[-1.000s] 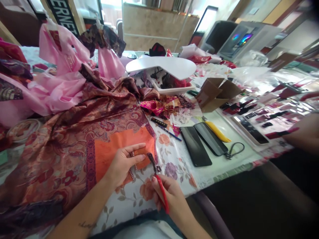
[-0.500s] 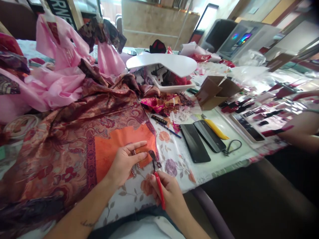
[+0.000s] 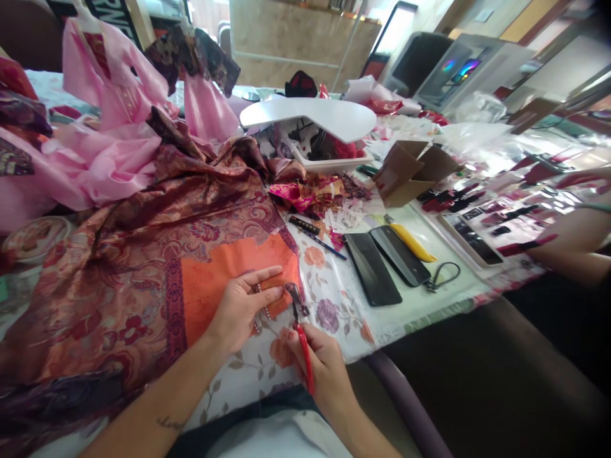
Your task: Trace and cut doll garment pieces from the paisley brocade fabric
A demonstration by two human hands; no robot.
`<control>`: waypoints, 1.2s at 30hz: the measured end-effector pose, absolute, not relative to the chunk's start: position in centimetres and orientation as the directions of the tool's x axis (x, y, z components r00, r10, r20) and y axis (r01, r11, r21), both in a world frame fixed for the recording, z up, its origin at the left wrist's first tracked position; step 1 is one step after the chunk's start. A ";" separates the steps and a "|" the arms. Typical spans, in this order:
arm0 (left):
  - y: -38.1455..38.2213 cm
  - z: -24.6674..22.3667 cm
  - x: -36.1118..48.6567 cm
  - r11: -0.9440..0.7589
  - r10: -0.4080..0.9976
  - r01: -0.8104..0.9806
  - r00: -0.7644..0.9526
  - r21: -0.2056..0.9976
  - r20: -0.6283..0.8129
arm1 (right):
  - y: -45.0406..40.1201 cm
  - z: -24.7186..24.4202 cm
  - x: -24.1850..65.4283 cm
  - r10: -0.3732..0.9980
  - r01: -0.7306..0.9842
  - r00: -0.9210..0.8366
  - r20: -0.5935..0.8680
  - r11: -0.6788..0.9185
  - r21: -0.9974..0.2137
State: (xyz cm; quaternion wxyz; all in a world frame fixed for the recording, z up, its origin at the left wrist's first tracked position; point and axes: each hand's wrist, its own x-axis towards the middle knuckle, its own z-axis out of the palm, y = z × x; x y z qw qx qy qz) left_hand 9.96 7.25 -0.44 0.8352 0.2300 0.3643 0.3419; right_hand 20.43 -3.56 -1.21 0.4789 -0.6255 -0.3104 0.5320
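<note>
An orange cloth panel point(image 3: 229, 286) lies framed by a paisley silk in maroon and rust point(image 3: 114, 267). My left hand point(image 3: 241, 310) rests on the panel's edge, fingers stretched over a beaded trim point(image 3: 261, 308). My right hand point(image 3: 322, 369) grips red-handled pliers point(image 3: 304, 356), and their dark metal jaws point(image 3: 292, 299) sit right by the cloth's edge, close to the trim. Where the jaws meet the trim is hard to tell. The floral tablecloth point(image 3: 329, 299) lies under my right wrist.
Two black slabs point(image 3: 371, 269), a yellow-handled tool point(image 3: 410, 243) and a black cord point(image 3: 442, 278) lie to the right. Beyond stand a cardboard box point(image 3: 410, 172) and a white tray point(image 3: 329, 159). A co-worker's hand point(image 3: 568, 245) works at far right. Pink garments point(image 3: 112, 159) heap at left.
The view has tilted slightly, shifting the scene up. The pliers stand more upright, with my right hand a little higher and closer to the cloth. My left hand stays on the panel.
</note>
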 end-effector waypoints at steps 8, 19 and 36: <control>7.3 -0.4 10.0 0.672 0.732 -0.408 0.497 0.618 -0.467 | -3.6 -1.0 20.6 0.892 -0.130 0.206 -0.403 -0.383 -0.914; 7.3 -0.3 10.0 0.674 0.728 -0.402 0.506 0.620 -0.464 | -3.7 -1.3 20.8 0.874 -0.096 0.215 -0.436 -0.425 -0.900; 7.4 -0.1 9.7 0.677 0.721 -0.382 0.514 0.629 -0.465 | -3.4 0.1 21.0 0.870 -0.124 0.162 -0.465 -0.450 -0.884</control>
